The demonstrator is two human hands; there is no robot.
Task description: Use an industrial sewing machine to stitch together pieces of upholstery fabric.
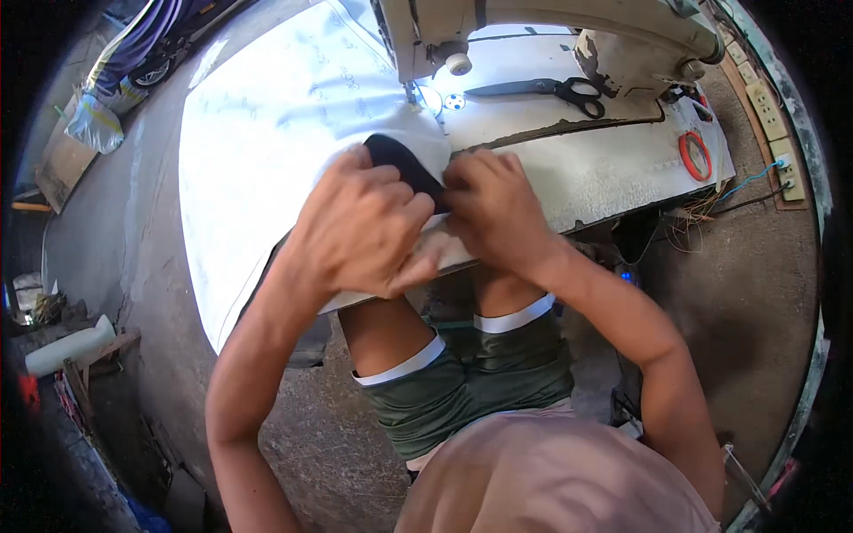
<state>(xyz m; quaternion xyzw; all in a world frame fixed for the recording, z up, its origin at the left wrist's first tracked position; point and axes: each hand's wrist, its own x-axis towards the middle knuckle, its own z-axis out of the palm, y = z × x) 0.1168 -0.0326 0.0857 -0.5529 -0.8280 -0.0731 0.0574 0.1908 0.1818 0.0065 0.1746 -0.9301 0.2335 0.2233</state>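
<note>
Between my two hands a piece of black fabric (pixel 400 162) is bent into a curve, just in front of the sewing machine's needle area. My left hand (pixel 362 222) is closed on its left part, with the thumb sticking out toward my lap. Pinched fingers of my right hand (pixel 493 204) grip the black piece's right end; the fingertips are partly hidden. Under and behind my left hand spreads a large white sheet of material (pixel 258 133) with faint marks, a dark edge along its near side. The sewing machine (pixel 542 22) stands over it, its lamp lighting the needle area.
Black-handled scissors (pixel 551 89) lie on the machine bed right of the needle, near a small bobbin-like disc (pixel 455 102). Red-handled scissors (pixel 695 155) rest at the table's right end. Power sockets (pixel 771 120) with plugged cables line the right side. A rolled pale bundle (pixel 71 346) stands at left.
</note>
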